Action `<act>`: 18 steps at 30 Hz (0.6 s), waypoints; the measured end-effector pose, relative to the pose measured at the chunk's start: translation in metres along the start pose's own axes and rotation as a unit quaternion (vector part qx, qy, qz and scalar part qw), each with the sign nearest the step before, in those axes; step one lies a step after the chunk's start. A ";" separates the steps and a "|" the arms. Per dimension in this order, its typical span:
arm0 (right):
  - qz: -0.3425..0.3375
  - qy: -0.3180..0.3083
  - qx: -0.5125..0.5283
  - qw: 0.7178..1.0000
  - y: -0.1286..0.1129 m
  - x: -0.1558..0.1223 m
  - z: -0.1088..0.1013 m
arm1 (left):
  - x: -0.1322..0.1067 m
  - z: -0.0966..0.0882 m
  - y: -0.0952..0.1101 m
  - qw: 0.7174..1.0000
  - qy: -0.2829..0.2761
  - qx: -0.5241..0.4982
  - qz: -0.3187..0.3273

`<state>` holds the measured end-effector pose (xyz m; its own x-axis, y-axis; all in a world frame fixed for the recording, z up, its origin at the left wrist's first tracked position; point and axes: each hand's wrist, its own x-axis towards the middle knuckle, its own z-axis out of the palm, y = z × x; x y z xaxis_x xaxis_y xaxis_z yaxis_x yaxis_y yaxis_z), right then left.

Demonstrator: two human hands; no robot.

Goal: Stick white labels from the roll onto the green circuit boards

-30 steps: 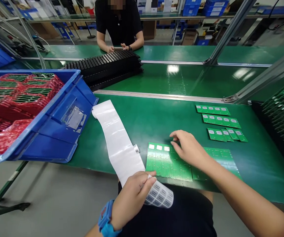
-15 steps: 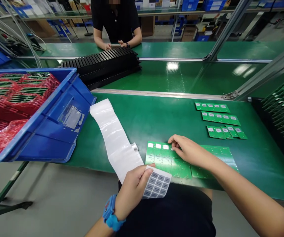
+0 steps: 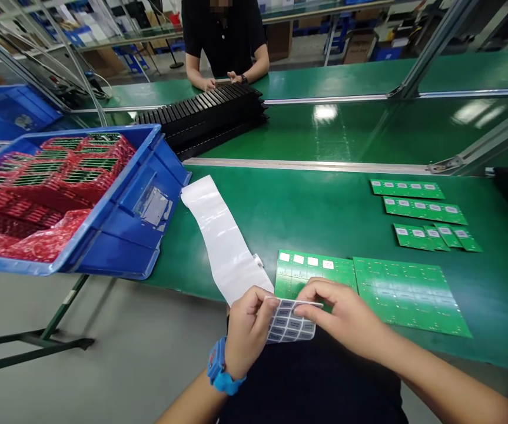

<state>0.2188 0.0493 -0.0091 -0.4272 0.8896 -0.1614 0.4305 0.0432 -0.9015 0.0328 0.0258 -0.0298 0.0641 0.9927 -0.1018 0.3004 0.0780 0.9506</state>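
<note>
My left hand (image 3: 250,331) is closed on the end of a label sheet (image 3: 292,325) with rows of small grey printed labels. From that hand a long white strip (image 3: 227,247) runs back across the table. The thumb and fingers of my right hand (image 3: 339,312) pinch the upper edge of the sheet; whether a single label is between them I cannot make out. Just behind the hands lies a green circuit board panel (image 3: 289,281) with several white labels along its far row. Touching its right side is a second green panel (image 3: 412,297), on which no white labels show.
At the right lie rows of narrow green boards (image 3: 424,209) with labels. A blue crate (image 3: 172,194) at the left holds boards in red wrap. Behind it sit black slotted trays (image 3: 218,118). A person in black (image 3: 222,41) leans on the far bench; metal posts (image 3: 434,47) rise at the right.
My right hand has moved from the left panel back to the label sheet and now pinches its edge. A fourth white label shows uncovered on the panel. The view has shifted slightly.
</note>
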 end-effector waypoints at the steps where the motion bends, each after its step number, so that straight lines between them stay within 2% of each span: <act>1: -0.011 0.003 -0.008 1.000 0.001 -0.001 0.001 | 0.000 -0.001 0.002 0.999 -0.027 -0.020 0.006; 3: -0.036 0.004 -0.031 0.999 0.002 -0.004 0.002 | 0.000 -0.002 0.005 0.998 -0.062 -0.031 0.009; 4: -0.046 0.003 -0.041 0.998 0.002 -0.006 0.003 | 0.000 -0.001 0.006 0.998 -0.057 -0.017 0.008; 8: -0.046 -0.008 -0.049 0.998 0.003 -0.013 0.002 | -0.001 0.002 0.004 0.997 0.020 0.069 0.016; 12: 0.004 -0.009 -0.004 1.000 0.006 -0.015 -0.004 | -0.001 0.004 0.001 0.993 0.030 0.093 0.061; 15: -0.027 0.014 0.003 1.000 0.006 -0.017 -0.006 | 0.001 0.004 0.000 0.992 0.021 0.100 0.080; 18: -0.074 0.041 0.002 0.996 0.005 -0.019 -0.008 | 0.003 0.003 0.000 0.990 0.023 0.119 0.068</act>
<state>0.2354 0.0362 -0.0073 -0.4192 0.9079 0.0077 0.3638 0.1758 -0.9147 0.0361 0.0280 -0.0308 0.0787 0.9960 0.0413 0.5087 -0.0758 0.8576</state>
